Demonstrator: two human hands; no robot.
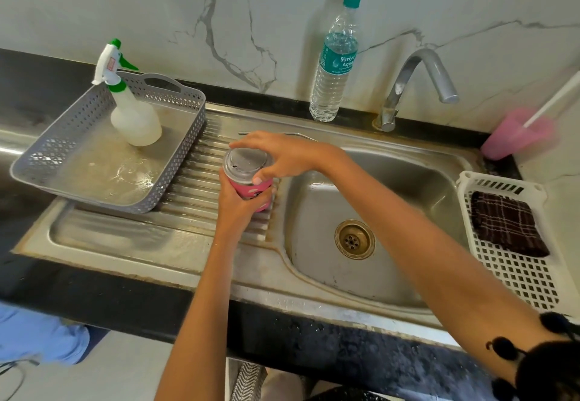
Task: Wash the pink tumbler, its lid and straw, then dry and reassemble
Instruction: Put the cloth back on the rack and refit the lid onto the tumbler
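Your left hand (240, 204) is curled round the body of the pink tumbler (251, 189) from the near side and grips it roughly upright over the ribbed drainboard (194, 187), just left of the sink basin (392, 199). Whether the tumbler's base rests on the ribs cannot be told. Your right hand (282, 157) arches over the greyish lid (246, 162), which sits on the tumbler's mouth. Its fingers are bent round the far rim and its thumb presses the near edge. A thin metal straw (301, 134) lies on the steel behind your hands, partly hidden by the right hand. On the left of the drainboard stands a grey perforated basket (185, 137) with a spray bottle (135, 121) inside. A water bottle (334, 64) and the tap (408, 80) stand along the back edge. At far right are a blurred pink cup (514, 137) holding a white straw, and a white basket (518, 278) containing a dark checked cloth (505, 224).
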